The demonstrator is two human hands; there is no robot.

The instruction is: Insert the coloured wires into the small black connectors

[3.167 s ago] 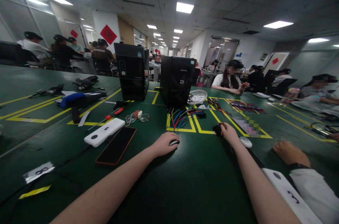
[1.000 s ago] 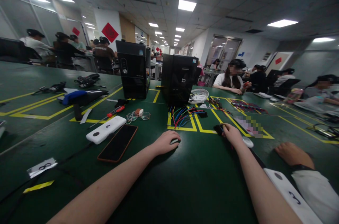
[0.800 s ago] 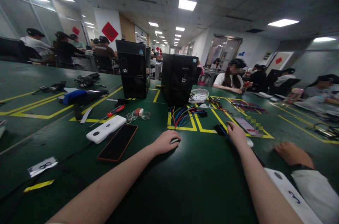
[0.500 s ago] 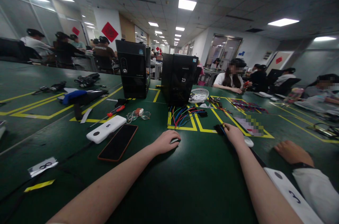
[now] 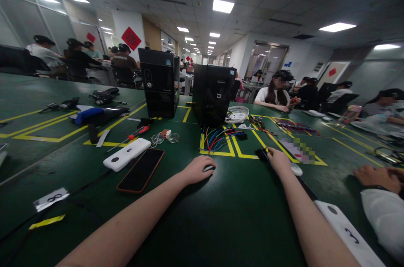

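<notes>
My left hand (image 5: 199, 169) rests on the green table with its fingers curled over a small pale object (image 5: 208, 168), mostly covered, whose kind I cannot make out. Further right, my right hand (image 5: 279, 161) is closed on a dark bundle (image 5: 261, 154) that looks like black wires, with a bit of blue showing by the fingers. Loose red, blue and black wires (image 5: 217, 138) lie beyond and between my hands. A small white round thing (image 5: 296, 169) sits just beside my right wrist.
Two black computer towers (image 5: 214, 94) stand ahead. To the left are a phone (image 5: 141, 171), a white power bank marked 8 (image 5: 126, 154), glasses (image 5: 166, 136) and a red-handled screwdriver (image 5: 138, 132). A white basket (image 5: 236, 114) stands behind the wires. A neighbour's hands (image 5: 375, 176) are at right.
The neighbour's hand at the right has moved further right, away from my right arm, and a second hand now shows beside it. My own hands stay where they were.
</notes>
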